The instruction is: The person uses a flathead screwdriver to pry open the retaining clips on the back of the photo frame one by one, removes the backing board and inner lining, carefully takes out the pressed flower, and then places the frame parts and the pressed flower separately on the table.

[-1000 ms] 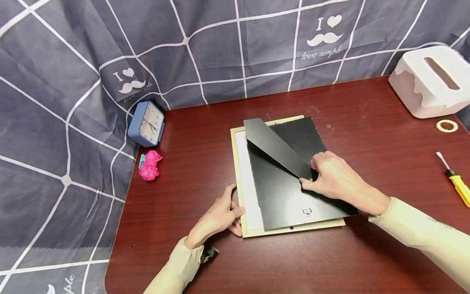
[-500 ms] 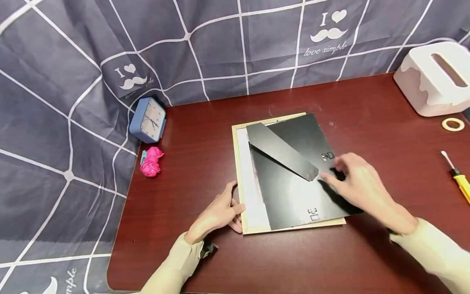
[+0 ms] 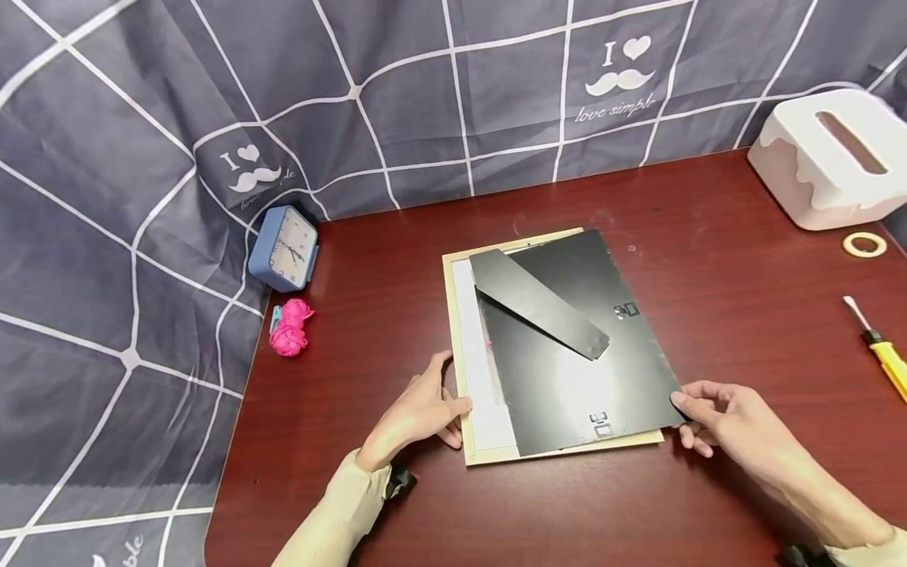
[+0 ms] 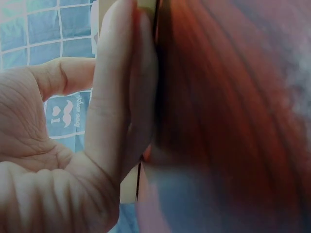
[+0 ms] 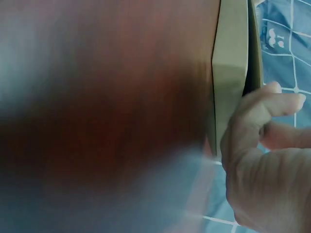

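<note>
Left hand: grips the near part of the left side of the picture frame, thumb on top of the rim, other fingers at its outer side (image 3: pixel 418 409)
Right hand: pinches the near right corner of the black backing board, thumb on top (image 3: pixel 730 421)
Picture frame: pale, flat on the table between the two hands, its left rim in the left hand (image 3: pixel 454 307)
Black backing board: lies askew over the frame, its corner in the right hand jutting past the frame's right side, its left edge well short of the left hand (image 3: pixel 567 394)
Stand leg: dark strip on the board, slanting from ahead of the left hand toward the right hand, apart from both (image 3: pixel 538 303)
White sheet: shows inside the frame, just right of the left thumb (image 3: pixel 489 402)
Table: reddish wood, under both hands (image 3: pixel 368 299)
Pink yarn: ahead and left of the left hand, a teal clip beside it (image 3: pixel 290 327)
Blue clock: farther ahead of the left hand, beyond the yarn (image 3: pixel 283 248)
Screwdriver: yellow-handled, ahead and right of the right hand (image 3: pixel 886 358)
Tape ring: beyond the screwdriver from the right hand (image 3: pixel 864 254)
Tissue box: farthest ahead of the right hand, just past the ring (image 3: pixel 815 181)
</note>
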The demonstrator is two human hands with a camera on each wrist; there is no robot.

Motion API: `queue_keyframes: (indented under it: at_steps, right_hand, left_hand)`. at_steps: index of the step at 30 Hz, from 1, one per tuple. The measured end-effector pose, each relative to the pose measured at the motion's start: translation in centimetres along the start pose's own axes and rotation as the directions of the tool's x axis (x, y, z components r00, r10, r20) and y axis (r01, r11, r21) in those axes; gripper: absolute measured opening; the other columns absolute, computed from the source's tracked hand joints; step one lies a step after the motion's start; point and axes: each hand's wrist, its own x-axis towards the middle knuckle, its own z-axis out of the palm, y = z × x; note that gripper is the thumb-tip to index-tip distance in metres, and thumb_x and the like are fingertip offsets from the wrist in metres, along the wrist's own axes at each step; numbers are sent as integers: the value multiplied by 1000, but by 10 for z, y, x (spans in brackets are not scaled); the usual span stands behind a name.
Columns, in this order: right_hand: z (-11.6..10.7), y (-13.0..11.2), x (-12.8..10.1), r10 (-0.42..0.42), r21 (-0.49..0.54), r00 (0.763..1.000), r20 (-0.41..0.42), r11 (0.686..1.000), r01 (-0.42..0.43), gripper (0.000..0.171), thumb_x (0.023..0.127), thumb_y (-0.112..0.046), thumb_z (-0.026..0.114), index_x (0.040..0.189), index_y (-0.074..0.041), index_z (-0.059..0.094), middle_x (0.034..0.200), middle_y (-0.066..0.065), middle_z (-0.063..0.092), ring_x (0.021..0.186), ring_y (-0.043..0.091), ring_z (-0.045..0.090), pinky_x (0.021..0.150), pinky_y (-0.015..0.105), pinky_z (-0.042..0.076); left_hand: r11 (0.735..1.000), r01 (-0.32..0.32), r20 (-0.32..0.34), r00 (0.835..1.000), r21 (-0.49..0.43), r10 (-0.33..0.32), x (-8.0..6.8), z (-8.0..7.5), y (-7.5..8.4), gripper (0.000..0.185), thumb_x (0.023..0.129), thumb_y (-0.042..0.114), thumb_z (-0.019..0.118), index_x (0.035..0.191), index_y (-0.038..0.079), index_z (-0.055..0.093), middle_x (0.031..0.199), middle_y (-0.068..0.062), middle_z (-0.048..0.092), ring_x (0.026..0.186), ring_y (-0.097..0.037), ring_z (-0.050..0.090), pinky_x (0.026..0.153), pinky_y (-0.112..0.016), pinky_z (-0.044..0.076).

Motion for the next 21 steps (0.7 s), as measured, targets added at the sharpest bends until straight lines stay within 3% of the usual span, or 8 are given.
queue_keyframes:
  at_steps: [5,10,21]
  right_hand:
    - [6,6,0,-35,189,998,-42,981,43,8,113,-8,56,106,-5,59,65,-6,55,56,12,55,56,29,44]
    - [1,5,-1,-40,294,994,-101,953,68,19,111,-1,55,98,-12,64,67,-8,54,56,9,53,50,28,38]
    - [-44,5,1,-27,269,974,-226,959,89,31,112,-7,56,91,-24,71,66,-11,59,58,5,54,51,21,41]
  left_hand:
    - [1000,1,3,1000,-25,-1,0,-1,-3,90,98,12,70,172,14,19,87,-14,75,57,-22,78,64,-39,70]
    - [998,-10,8,1000,-59,10,-2,-3,-5,89,98,10,71,172,14,20,86,-14,74,57,-21,77,62,-40,70]
    - [997,-9,1,1000,-80,9,-3,-5,-9,93,98,11,72,173,14,18,88,-15,74,58,-23,78,61,-42,70]
